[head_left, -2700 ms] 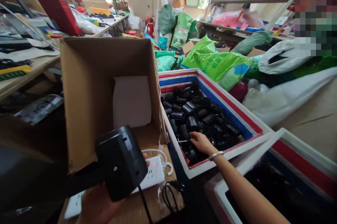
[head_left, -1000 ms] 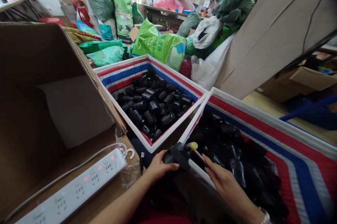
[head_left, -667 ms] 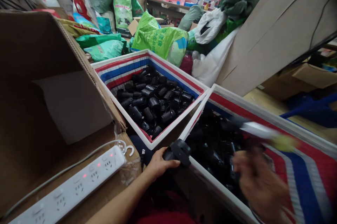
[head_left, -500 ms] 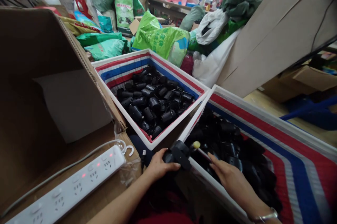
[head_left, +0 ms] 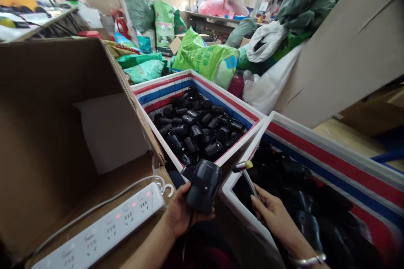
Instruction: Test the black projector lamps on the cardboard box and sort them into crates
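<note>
My left hand (head_left: 179, 214) is wrapped round a black cylindrical device (head_left: 204, 185) with a small side piece and a thin cable hanging below it. What kind of device it is, I cannot tell. In my right hand (head_left: 271, 210) is a small hammer (head_left: 249, 178) with a metal handle and a black head tipped in yellow. The hammer head is raised, apart from the device, over the corner of the right white bin (head_left: 230, 195). Dark devices (head_left: 304, 214) lie heaped in that bin. More black devices (head_left: 197, 132) fill the striped-lined bin (head_left: 142, 88) beyond my left hand.
A white power strip (head_left: 104, 231) with red lights lies on cardboard at the left. Behind it stands an open cardboard box (head_left: 47, 134). Green bags (head_left: 205, 56) and sacks are piled at the back. A large board (head_left: 344, 54) leans at the right.
The device in my left hand has been turned and raised, showing its broad cylindrical side. The hammer in my right hand now stands more upright. The view has shifted, showing more of the left.
</note>
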The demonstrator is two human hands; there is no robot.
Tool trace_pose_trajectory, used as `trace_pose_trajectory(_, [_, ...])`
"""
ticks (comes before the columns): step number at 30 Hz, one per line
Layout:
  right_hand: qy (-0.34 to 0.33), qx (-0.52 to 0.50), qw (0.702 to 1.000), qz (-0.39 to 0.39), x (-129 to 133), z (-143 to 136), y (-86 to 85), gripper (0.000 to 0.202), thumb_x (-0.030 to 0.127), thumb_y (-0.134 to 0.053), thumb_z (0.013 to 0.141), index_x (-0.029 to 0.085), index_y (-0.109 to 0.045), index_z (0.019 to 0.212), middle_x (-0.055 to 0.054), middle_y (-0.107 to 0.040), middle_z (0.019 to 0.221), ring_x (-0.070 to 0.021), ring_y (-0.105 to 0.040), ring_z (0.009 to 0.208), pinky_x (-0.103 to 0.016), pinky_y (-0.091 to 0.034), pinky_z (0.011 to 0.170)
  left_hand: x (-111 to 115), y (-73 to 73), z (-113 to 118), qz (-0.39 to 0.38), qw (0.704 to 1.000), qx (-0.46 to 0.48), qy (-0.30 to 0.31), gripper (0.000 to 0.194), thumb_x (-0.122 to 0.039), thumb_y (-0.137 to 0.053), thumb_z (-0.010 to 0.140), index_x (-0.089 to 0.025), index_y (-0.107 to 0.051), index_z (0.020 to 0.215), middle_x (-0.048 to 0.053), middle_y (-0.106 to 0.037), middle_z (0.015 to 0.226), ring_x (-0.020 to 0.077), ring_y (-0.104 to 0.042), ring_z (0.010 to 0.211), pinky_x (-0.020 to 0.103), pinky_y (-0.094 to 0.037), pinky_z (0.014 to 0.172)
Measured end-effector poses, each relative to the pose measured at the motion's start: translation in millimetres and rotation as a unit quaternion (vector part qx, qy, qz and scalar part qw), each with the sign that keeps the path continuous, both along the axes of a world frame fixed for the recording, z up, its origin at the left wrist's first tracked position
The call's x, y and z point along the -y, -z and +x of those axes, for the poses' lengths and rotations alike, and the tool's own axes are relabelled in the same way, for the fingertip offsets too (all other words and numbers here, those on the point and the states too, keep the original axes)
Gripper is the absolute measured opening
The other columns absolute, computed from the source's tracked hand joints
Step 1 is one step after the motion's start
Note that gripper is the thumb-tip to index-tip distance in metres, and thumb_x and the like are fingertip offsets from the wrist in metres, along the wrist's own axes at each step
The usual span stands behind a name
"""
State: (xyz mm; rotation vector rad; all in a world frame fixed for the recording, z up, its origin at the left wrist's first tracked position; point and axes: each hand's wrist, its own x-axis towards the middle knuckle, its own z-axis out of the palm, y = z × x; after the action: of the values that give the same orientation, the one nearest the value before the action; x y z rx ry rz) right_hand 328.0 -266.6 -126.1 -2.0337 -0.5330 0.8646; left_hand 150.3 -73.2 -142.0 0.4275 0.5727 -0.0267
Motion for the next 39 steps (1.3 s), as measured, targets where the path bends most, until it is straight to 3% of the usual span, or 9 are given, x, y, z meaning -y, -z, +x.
trace_pose_trajectory(6, [-0.137, -0.068, 0.985, 0.081, -103, 15, 9.4, 0.067, 0.017, -0.054, 0.07, 0.015, -0.042, 0.135, -0.002, -0.061, 0.092, -0.0115, -0.054, 0.067, -0.023, -0.045, 0.057, -18, -7.3, -18, -0.096, 0.983, 0.131, -0.084, 0.069, -0.062, -0.058, 0.069, 0.001, -0.067, 0.095, 0.017, -0.071, 0.086, 0.0251, -0.067, 0.072, 0.034, -0.055, 0.066])
trace_pose_trajectory(10, [-0.225, -0.074, 0.971, 0.023, -186, 18, 33.1, 0.054, 0.003, -0.059, 0.063, 0.009, -0.058, 0.117, 0.002, -0.063, 0.068, -0.0097, -0.053, 0.053, -0.022, -0.042, 0.05, -25, -12.9, -33, -0.075, 0.981, 0.142, -0.109, 0.073, -0.064, -0.053, 0.071, 0.002, -0.066, 0.099, 0.018, -0.07, 0.09, 0.0256, -0.067, 0.077, 0.036, -0.054, 0.071])
trace_pose_trajectory(15, [-0.242, -0.034, 0.97, 0.019, -247, -2, 54.5, 0.02, 0.031, -0.061, 0.085, 0.012, -0.063, 0.091, 0.001, -0.065, 0.076, -0.0124, -0.062, 0.063, -0.027, -0.052, 0.059, -32, -22.8, -50, -0.018, 0.984, 0.097, -0.15, 0.061, -0.058, -0.062, 0.067, -0.005, -0.068, 0.097, 0.015, -0.071, 0.091, 0.0253, -0.065, 0.08, 0.038, -0.052, 0.077])
trace_pose_trajectory(18, [-0.218, 0.012, 0.974, 0.057, -245, -9, 45.2, 0.03, 0.038, -0.058, 0.086, 0.011, -0.063, 0.097, -0.007, -0.068, 0.089, -0.0198, -0.065, 0.079, -0.035, -0.053, 0.073, -34, -30.8, -51, 0.079, 0.97, -0.008, -0.23, 0.047, -0.048, -0.072, 0.066, -0.015, -0.064, 0.098, 0.009, -0.07, 0.093, 0.0227, -0.064, 0.083, 0.033, -0.052, 0.073])
trace_pose_trajectory(22, [-0.162, 0.101, 0.97, 0.152, -201, -28, 1.3, 0.054, 0.046, -0.039, 0.09, 0.008, -0.046, 0.128, -0.018, -0.055, 0.126, -0.0267, -0.053, 0.115, -0.042, -0.041, 0.099, -33, -40.3, -37, 0.258, 0.91, -0.172, -0.274, 0.059, -0.042, -0.074, 0.066, -0.018, -0.051, 0.114, 0.009, -0.066, 0.105, 0.026, -0.061, 0.094, 0.032, -0.05, 0.074])
trace_pose_trajectory(25, [-0.233, 0.279, 0.895, 0.259, -164, -54, -32.5, 0.064, 0.046, -0.049, 0.086, 0.015, -0.033, 0.14, -0.013, -0.034, 0.146, -0.0295, -0.031, 0.133, -0.048, -0.029, 0.108, -27, -46.0, -23, 0.4, 0.855, -0.237, -0.23, 0.066, -0.033, -0.077, 0.059, -0.014, -0.047, 0.116, 0.011, -0.065, 0.104, 0.03, -0.059, 0.098, 0.036, -0.047, 0.084])
trace_pose_trajectory(28, [-0.278, 0.409, 0.832, 0.25, -149, -67, -46.6, 0.058, 0.038, -0.055, 0.086, 0.016, -0.04, 0.138, -0.014, -0.037, 0.145, -0.0323, -0.033, 0.132, -0.053, -0.031, 0.106, -16, -53.9, -17, 0.461, 0.847, -0.203, -0.172, 0.059, -0.033, -0.072, 0.063, -0.016, -0.049, 0.115, 0.01, -0.063, 0.11, 0.0301, -0.057, 0.104, 0.035, -0.046, 0.087])
trace_pose_trajectory(34, [-0.178, 0.165, 0.952, 0.184, -156, -39, -53.2, 0.053, 0.049, -0.04, 0.092, 0.011, -0.056, 0.125, -0.015, -0.059, 0.125, -0.0278, -0.053, 0.119, -0.045, -0.04, 0.102, 0, -68.9, -26, 0.452, 0.871, -0.168, -0.094, 0.07, -0.027, -0.074, 0.056, -0.014, -0.048, 0.12, 0.013, -0.064, 0.107, 0.0346, -0.057, 0.103, 0.039, -0.046, 0.087])
trace_pose_trajectory(39, [-0.233, -0.043, 0.96, 0.146, -145, -25, -69.9, 0.057, 0.058, -0.032, 0.091, 0.017, -0.064, 0.115, -0.009, -0.07, 0.102, -0.0248, -0.065, 0.095, -0.039, -0.052, 0.084, 2, -68.6, -28, 0.475, 0.865, -0.145, -0.065, 0.074, -0.02, -0.074, 0.053, -0.018, -0.048, 0.122, 0.011, -0.063, 0.108, 0.0351, -0.055, 0.105, 0.041, -0.044, 0.09])
